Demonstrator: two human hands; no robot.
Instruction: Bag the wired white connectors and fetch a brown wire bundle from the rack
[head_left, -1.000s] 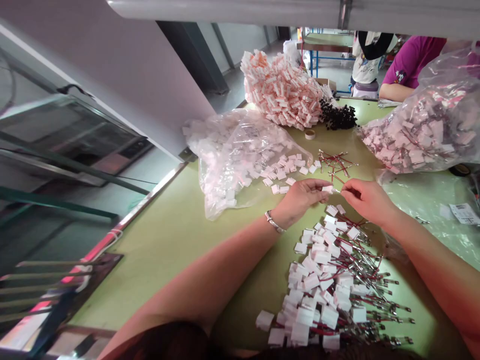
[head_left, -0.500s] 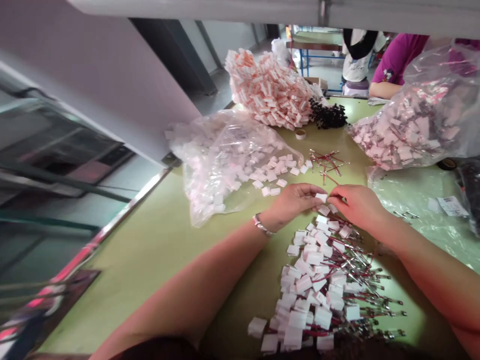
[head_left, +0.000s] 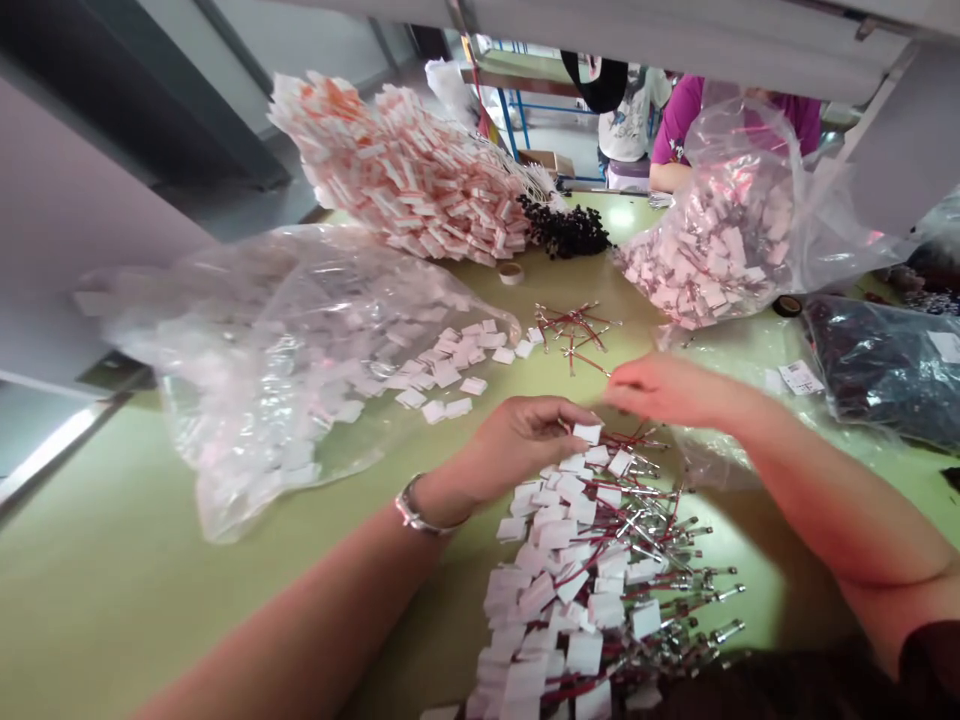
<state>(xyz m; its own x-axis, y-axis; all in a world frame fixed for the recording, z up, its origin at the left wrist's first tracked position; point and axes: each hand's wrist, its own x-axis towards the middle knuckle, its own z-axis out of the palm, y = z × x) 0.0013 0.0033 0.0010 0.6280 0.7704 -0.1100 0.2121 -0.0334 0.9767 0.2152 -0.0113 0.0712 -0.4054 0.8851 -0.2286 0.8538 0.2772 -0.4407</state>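
Observation:
Between the thumb and fingers of my left hand is a small white plastic connector housing, just above a heap of the same kind. My right hand is to its right, apart from it, with fingers drawn together. Its fingertips are beside the end of a red wire from a small loose pile of red wires with metal ends; whether they pinch anything is hidden. Below both hands lies the heap of white housings with red wires, their metal ends pointing right.
Loose white housings spill from a clear bag on the left. Behind are a large pile of pinkish-white pieces, black parts and a tape roll. A filled bag stands right; a person in purple sits beyond.
My hands have separated: the right has moved off the housing toward the loose red wires, while the left keeps a white housing, lower down near the heap. The camera view has turned right.

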